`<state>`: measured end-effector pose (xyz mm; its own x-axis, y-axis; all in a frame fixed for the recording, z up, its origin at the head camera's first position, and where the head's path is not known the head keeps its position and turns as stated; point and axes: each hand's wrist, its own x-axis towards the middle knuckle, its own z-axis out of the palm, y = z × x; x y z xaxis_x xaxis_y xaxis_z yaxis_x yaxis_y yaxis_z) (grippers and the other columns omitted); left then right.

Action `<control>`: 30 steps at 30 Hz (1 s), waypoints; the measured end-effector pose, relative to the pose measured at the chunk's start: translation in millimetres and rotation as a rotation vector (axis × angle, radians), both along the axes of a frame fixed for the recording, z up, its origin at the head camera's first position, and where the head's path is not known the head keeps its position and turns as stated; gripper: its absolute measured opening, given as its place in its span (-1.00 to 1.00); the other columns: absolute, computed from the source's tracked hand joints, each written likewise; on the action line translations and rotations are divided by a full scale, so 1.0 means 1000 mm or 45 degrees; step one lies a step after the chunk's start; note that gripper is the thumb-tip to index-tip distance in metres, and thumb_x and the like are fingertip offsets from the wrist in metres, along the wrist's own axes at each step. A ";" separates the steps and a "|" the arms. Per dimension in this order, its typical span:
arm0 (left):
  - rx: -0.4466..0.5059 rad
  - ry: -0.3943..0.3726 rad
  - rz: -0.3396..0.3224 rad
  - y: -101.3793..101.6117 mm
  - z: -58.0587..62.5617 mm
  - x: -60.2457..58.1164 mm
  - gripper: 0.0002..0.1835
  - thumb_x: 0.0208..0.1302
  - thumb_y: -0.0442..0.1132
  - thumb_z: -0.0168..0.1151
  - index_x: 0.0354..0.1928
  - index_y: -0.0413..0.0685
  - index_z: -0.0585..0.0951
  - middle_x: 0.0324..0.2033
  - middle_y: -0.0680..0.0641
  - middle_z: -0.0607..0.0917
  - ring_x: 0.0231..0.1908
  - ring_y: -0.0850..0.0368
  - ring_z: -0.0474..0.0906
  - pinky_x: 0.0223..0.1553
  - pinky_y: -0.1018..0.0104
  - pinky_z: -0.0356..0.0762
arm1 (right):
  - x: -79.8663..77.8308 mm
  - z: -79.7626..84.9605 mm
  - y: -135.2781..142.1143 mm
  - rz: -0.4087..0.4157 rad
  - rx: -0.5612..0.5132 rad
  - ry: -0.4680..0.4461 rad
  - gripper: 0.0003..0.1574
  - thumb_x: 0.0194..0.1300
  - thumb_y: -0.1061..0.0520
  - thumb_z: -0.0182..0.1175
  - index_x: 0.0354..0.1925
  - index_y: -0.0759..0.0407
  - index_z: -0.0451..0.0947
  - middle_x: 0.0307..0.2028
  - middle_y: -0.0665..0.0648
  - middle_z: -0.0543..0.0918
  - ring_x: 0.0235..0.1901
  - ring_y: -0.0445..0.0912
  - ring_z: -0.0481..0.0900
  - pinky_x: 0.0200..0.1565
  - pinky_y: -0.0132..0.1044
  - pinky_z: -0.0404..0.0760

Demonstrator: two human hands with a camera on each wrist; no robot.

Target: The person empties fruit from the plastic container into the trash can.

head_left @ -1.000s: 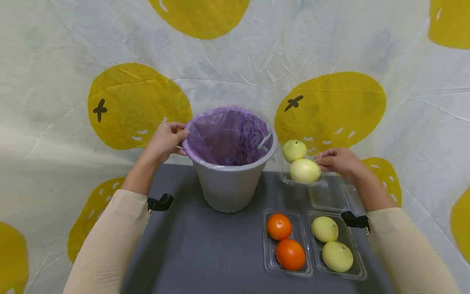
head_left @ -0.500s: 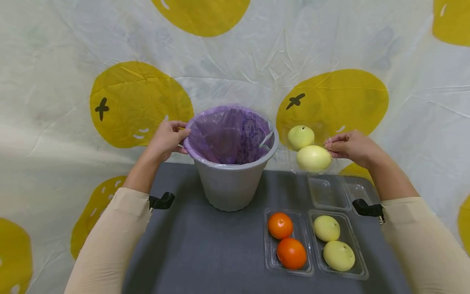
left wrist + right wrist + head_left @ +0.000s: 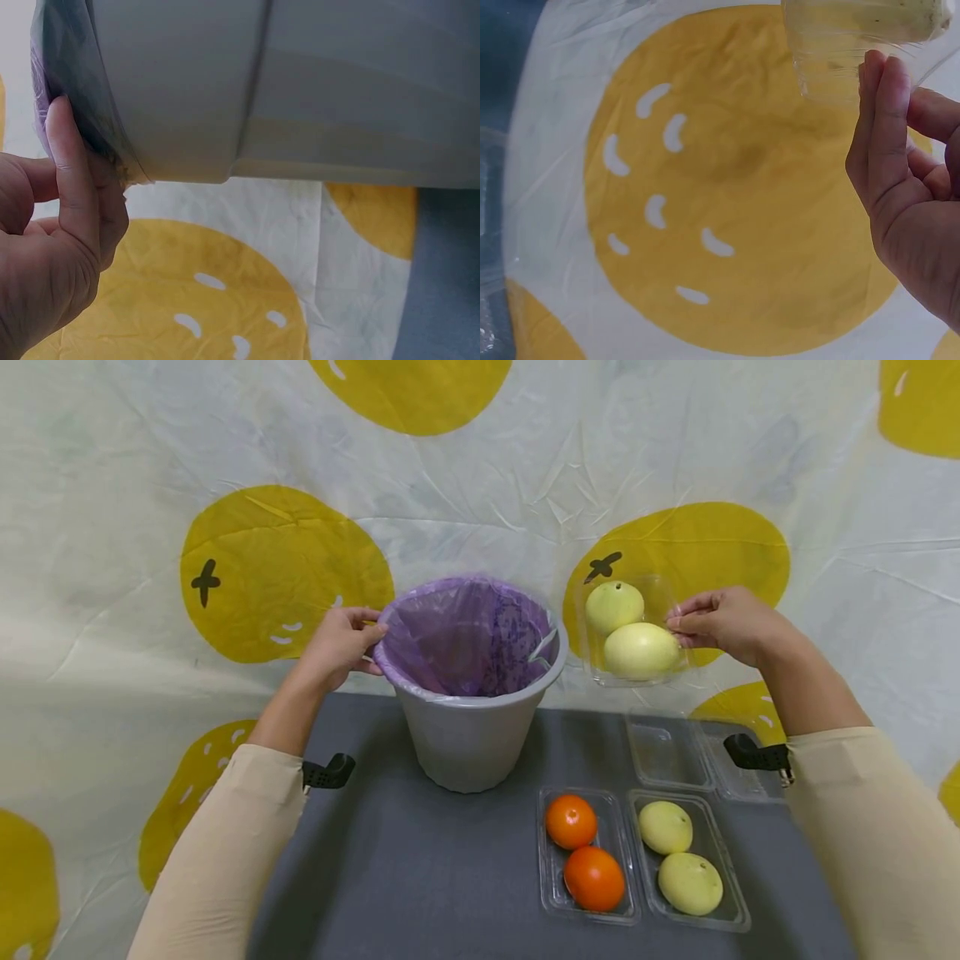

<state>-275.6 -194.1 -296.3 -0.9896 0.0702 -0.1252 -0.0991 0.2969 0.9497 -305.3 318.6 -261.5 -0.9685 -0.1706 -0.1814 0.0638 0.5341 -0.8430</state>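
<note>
My left hand [image 3: 337,647] pinches the rim of a light grey trash can [image 3: 468,747] at its left side, thumb over a purple bag [image 3: 450,647] that lines it. In the left wrist view those fingers [image 3: 71,161] press against the bag's folded edge. Off to the can's right, my right hand [image 3: 731,622] pinches the right edge of a clear plastic tray [image 3: 597,679]. It is held raised above the table and tilted, bearing a pale green fruit [image 3: 615,607] and a smooth pale yellow oval fruit [image 3: 642,652]. Only part of that tray shows in the right wrist view.
A clear tray [image 3: 553,906] with two orange-red round fruits [image 3: 594,878] sits on the grey table [image 3: 420,877]. Beside it stands another tray [image 3: 738,918] with two pale yellow fruits [image 3: 690,883]. Behind are more clear trays [image 3: 667,756]. A patterned curtain [image 3: 480,477] hangs at the back.
My right hand has lifted the tray of two fruits upward from near the table's back edge, and its tilt has changed. The left hand keeps its place on the trash can's rim.
</note>
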 end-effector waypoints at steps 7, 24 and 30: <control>0.007 0.010 -0.008 0.001 -0.002 0.000 -0.49 0.58 -0.24 0.10 0.45 -0.29 0.37 0.02 -0.19 0.48 -0.36 0.15 0.64 -0.44 0.33 0.76 | -0.008 0.021 -0.011 -0.006 -0.024 0.000 -0.50 0.51 0.12 0.20 0.23 0.43 0.44 -0.27 -0.14 0.69 -0.29 -0.29 0.72 -0.12 -0.42 0.76; -0.004 0.000 -0.002 -0.003 -0.001 -0.001 -0.49 0.58 -0.24 0.10 0.45 -0.28 0.37 0.03 -0.19 0.48 -0.36 0.15 0.64 -0.44 0.34 0.76 | -0.023 0.062 -0.049 -0.007 -0.188 -0.069 -0.80 0.40 0.23 0.31 -0.05 0.29 0.60 -0.18 0.03 0.62 -0.30 -0.20 0.77 -0.12 -0.38 0.77; -0.016 -0.004 -0.001 -0.004 -0.001 -0.001 -0.48 0.58 -0.23 0.11 0.46 -0.28 0.37 0.02 -0.19 0.48 -0.36 0.15 0.64 -0.43 0.33 0.76 | -0.030 0.065 -0.068 -0.001 -0.260 -0.083 -0.94 0.36 0.26 0.34 -0.19 0.21 0.69 -0.19 0.05 0.67 -0.29 -0.17 0.77 -0.13 -0.38 0.78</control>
